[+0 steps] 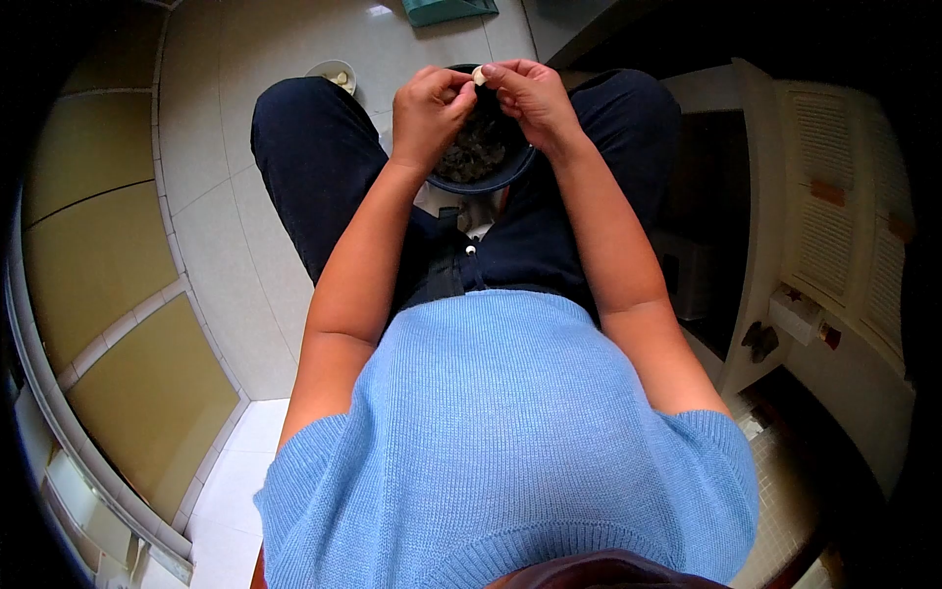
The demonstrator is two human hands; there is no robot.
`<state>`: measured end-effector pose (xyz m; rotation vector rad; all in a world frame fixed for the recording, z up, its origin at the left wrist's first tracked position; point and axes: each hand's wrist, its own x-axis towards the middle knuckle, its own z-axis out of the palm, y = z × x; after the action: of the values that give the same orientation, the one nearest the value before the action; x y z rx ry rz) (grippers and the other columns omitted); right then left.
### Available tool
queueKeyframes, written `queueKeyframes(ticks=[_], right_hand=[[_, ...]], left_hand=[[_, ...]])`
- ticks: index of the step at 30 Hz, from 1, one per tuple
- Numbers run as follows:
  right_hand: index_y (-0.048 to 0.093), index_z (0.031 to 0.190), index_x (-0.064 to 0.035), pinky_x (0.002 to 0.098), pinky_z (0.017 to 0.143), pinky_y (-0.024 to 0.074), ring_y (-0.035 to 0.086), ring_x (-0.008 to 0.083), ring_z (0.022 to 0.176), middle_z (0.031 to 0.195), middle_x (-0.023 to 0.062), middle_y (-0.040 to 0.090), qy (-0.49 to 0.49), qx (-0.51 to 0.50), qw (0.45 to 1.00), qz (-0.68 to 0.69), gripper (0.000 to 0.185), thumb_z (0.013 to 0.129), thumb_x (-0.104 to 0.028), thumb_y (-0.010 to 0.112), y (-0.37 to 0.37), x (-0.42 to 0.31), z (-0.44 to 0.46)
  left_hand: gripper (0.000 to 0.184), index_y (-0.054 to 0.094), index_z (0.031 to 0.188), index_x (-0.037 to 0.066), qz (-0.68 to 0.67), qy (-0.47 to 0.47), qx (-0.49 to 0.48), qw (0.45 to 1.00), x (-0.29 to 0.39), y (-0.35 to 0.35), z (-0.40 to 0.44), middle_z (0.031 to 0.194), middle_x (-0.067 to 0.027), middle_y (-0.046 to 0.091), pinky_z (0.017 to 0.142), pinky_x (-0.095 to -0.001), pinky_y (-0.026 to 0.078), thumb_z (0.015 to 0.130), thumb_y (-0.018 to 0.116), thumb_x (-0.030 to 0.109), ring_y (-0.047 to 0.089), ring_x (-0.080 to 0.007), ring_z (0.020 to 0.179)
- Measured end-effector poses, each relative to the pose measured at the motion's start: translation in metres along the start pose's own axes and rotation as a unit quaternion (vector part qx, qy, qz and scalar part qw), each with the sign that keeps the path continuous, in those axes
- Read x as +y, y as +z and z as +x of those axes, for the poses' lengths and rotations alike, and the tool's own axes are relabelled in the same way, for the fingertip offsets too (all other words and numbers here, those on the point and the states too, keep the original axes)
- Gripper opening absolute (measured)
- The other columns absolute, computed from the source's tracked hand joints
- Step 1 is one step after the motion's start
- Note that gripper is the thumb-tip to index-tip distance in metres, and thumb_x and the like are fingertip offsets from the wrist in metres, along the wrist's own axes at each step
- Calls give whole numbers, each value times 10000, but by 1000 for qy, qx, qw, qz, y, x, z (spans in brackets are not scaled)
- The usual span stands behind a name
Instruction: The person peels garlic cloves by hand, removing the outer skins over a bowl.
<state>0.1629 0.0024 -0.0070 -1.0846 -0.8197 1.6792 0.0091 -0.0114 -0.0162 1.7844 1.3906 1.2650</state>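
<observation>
Between my two hands, above a dark bucket (518,177), is a small pale garlic clove (479,76). My right hand (533,103) pinches it between thumb and fingers. From the other side my left hand (432,116) meets it, its thumb and fingertips closed at the clove's edge. Dark, crumpled scraps (478,147) lie inside the bucket below; what they are I cannot make out. The bucket stands between my knees, its far side partly hidden by my hands.
A white bowl (312,71) holding several pale cloves (340,77) sits on the tiled floor (231,128) beyond my left knee. A teal object (446,12) is at the top edge. Cabinets (824,216) line the right side; yellowish panels (98,236) are on the left.
</observation>
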Motion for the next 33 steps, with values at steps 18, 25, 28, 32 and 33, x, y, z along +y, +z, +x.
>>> queueKeyframes(ticks=[18, 25, 28, 32, 33], right_hand=[[627, 795, -22, 166, 419, 315, 452, 30, 504, 688, 13, 609, 50, -37, 997, -54, 143, 764, -141, 699, 0, 2, 1], [634, 819, -21, 168, 419, 321, 455, 34, 505, 693, 11, 610, 78, -43, 994, -70, 152, 766, -151, 694, -3, 3, 3], [646, 886, -26, 163, 450, 337, 464, 35, 538, 718, -5, 606, 29, -22, 999, -23, 174, 778, -157, 684, 8, 4, -1], [648, 941, -33, 159, 474, 345, 463, 34, 562, 743, -19, 603, 14, -61, 997, -34, 207, 801, -183, 670, 7, -1, -3], [647, 939, -31, 159, 473, 343, 458, 31, 561, 742, -19, 601, 23, -77, 996, -23, 210, 814, -200, 659, 5, -1, -1]], left_hand=[[111, 611, 668, 39, 60, -1, 10, 998, 3, 0, -3, 680, -104, 576, 566, -352, 473, 651, 652, 140, 582, -270, 604], [114, 592, 646, 32, 72, 1, 3, 997, 6, -1, -2, 665, -105, 569, 554, -352, 469, 653, 641, 135, 579, -273, 592], [120, 599, 665, 27, 49, -5, 7, 999, 3, 0, -1, 671, -121, 571, 552, -348, 464, 651, 642, 137, 576, -263, 582], [100, 599, 725, 16, -111, -103, -20, 988, 1, -4, 0, 680, -33, 566, 576, -245, 426, 717, 628, 111, 532, -124, 599], [74, 597, 760, 14, -203, -206, -60, 955, 3, -7, 0, 690, 13, 545, 610, -198, 404, 749, 607, 87, 509, -78, 645]])
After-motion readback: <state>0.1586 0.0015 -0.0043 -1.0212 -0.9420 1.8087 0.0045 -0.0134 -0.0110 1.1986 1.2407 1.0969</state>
